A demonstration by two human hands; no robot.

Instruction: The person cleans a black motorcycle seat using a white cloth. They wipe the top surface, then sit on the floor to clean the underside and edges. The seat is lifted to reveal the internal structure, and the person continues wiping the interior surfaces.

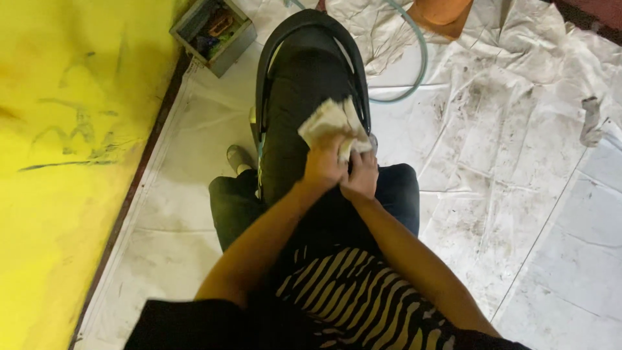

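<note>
Rag (330, 123) sits bunched on the black seat (304, 84) between the person's knees, left hand (322, 166) and right hand (360, 176) both with fingers clamped on it, apparently pressing it down for wiping.

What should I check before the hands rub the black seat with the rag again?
1. Left hand grips the pale rag: ok.
2. Right hand also on the rag: ok.
3. Rag touching the black seat: ok.
4. Seat steady between the knees: cannot tell.
5. Green hose lying clear of the seat: ok.
6. Rag still clean enough: cannot tell.
</note>
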